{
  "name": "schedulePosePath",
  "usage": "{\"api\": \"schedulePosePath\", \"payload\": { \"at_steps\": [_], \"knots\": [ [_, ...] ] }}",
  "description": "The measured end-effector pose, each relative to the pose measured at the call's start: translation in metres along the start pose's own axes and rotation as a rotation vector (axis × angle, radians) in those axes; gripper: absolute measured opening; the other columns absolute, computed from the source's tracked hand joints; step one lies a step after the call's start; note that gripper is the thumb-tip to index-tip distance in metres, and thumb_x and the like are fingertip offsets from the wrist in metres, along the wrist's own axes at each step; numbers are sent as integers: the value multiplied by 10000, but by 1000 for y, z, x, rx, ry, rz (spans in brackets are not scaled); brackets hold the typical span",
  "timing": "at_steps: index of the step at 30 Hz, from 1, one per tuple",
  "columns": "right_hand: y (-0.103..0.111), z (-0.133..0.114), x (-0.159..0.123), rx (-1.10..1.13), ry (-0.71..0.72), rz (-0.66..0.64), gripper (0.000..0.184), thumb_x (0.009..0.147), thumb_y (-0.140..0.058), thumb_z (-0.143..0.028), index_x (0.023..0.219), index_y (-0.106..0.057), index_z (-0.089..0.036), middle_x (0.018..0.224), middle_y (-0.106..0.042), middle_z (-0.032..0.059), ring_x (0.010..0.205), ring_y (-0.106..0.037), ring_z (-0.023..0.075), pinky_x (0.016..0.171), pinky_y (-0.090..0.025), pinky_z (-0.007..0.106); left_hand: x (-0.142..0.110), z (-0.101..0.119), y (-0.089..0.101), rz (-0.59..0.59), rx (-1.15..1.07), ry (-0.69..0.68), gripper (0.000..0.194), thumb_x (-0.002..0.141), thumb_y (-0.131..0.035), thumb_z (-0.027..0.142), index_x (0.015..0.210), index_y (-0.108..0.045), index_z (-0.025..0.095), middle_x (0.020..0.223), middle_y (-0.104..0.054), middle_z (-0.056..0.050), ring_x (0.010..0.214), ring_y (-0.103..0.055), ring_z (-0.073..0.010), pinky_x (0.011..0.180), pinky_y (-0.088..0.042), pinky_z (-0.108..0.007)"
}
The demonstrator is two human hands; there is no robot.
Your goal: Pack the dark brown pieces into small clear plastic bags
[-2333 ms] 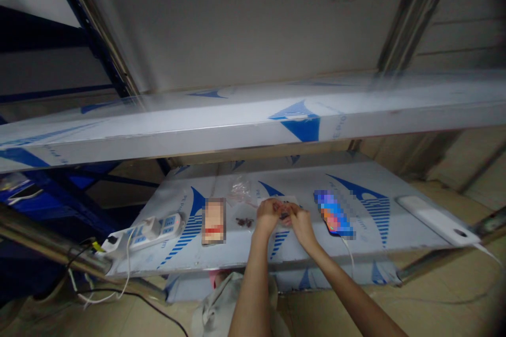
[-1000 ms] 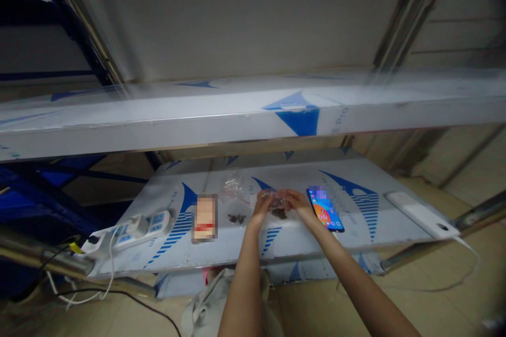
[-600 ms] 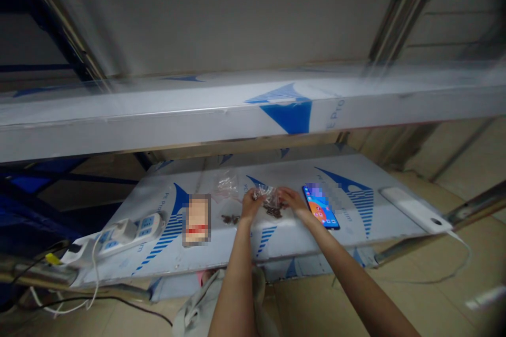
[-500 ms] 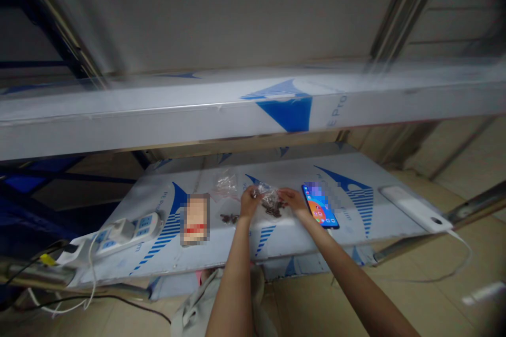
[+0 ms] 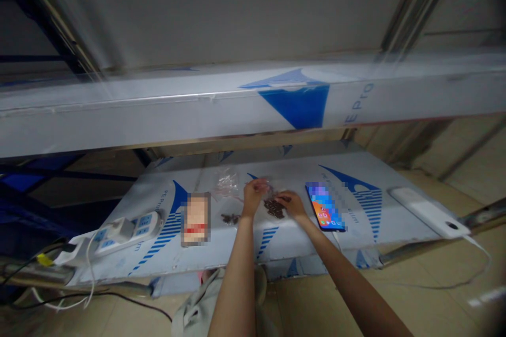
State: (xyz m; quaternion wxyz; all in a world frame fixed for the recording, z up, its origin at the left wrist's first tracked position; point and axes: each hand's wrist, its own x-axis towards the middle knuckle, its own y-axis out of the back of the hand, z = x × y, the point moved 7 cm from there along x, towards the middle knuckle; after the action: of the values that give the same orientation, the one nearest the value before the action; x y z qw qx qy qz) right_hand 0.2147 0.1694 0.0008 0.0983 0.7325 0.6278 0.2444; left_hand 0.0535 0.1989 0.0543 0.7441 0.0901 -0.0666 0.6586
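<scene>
Head view: the left hand (image 5: 253, 195) is pinched narrow on a clear plastic bag (image 5: 269, 185). The right hand (image 5: 291, 203) sits at the dark brown pieces (image 5: 273, 208) on the film-covered steel shelf (image 5: 284, 242), just beside a smartphone (image 5: 324, 206); whether it grips any cannot be told.

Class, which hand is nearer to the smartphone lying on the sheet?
Right. The right hand is just beside the smartphone, not touching it; the left hand is farther off, with the right hand between it and the smartphone.
</scene>
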Motion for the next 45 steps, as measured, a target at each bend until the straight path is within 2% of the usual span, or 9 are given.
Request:
{"api": "schedulePosePath", "payload": {
  "at_steps": [4, 8, 15, 19, 26, 33, 37, 42, 45],
  "knots": [
    [0, -1, 0, -84, 47, 20, 192, 655, -593, -360, 699, -679, -194, 768, -658, 58, 753, -582, 195, 725, -410, 309, -10, -20, 2, -13, 249, 65, 299, 640, -602, 110, 938, -610, 115, 917, -643, -88, 789, -580, -133, 746, -442, -259],
    [-2, 1, 1, -99, 50, 23, 194, 663, -587, -365, 712, -680, -203, 771, -655, 49, 758, -576, 190, 722, -404, 305, -18, -32, -3, -99, 565, 94, 177, 658, -597, 117, 828, -646, 124, 810, -654, -65, 753, -579, -135, 735, -431, -263],
    [-1, 3, 1, -27, 26, 89, 216, 640, -595, -396, 681, -675, -199, 759, -653, 54, 756, -574, 198, 720, -412, 316, -22, -17, -1, -59, 828, 47, 142, 685, -613, 217, 811, -655, 165, 876, -627, -66, 869, -536, -174, 776, -384, -280],
    [0, 6, 1, 87, -14, 114, 251, 606, -611, -426, 659, -671, -188, 718, -656, 63, 696, -585, 200, 676, -435, 319, -23, -11, 2, -18, 826, 24, 117, 699, -605, 227, 791, -664, 185, 857, -627, -46, 872, -523, -163, 778, -377, -256],
    [0, 3, 0, 126, -14, 121, 225, 595, -622, -400, 668, -671, -192, 730, -663, 55, 702, -592, 196, 676, -440, 313, -25, -16, 1, -38, 762, 36, 116, 699, -608, 252, 762, -665, 173, 809, -634, -42, 809, -544, -141, 753, -383, -232],
    [15, -6, 0, 96, -31, 164, 256, 599, -599, -414, 667, -667, -176, 741, -664, 74, 712, -589, 201, 667, -437, 312, -27, 3, -5, -158, 777, 14, 120, 714, -590, 258, 792, -659, 198, 826, -634, -27, 810, -549, -132, 748, -382, -226],
    [20, -20, 0, 18, -22, 51, 236, 606, -592, -400, 668, -672, -186, 736, -668, 69, 711, -586, 201, 662, -430, 310, -29, 15, -2, -188, 807, -23, 106, 704, -592, 230, 772, -659, 182, 828, -629, -45, 819, -544, -146, 730, -385, -229],
    [18, -53, -8, -147, 45, -123, 184, 628, -588, -374, 627, -678, -213, 710, -668, 53, 732, -570, 210, 691, -405, 313, -39, 19, 9, -257, 803, 60, 109, 684, -590, 212, 755, -655, 158, 784, -631, -55, 786, -550, -161, 691, -394, -238],
    [13, -71, -15, -210, 100, -174, 177, 643, -585, -359, 653, -679, -209, 720, -667, 49, 747, -563, 212, 691, -389, 302, -47, 22, 15, -271, 771, 61, 118, 684, -561, 194, 755, -643, 147, 773, -632, -49, 751, -547, -148, 658, -395, -226]
  ]
}}
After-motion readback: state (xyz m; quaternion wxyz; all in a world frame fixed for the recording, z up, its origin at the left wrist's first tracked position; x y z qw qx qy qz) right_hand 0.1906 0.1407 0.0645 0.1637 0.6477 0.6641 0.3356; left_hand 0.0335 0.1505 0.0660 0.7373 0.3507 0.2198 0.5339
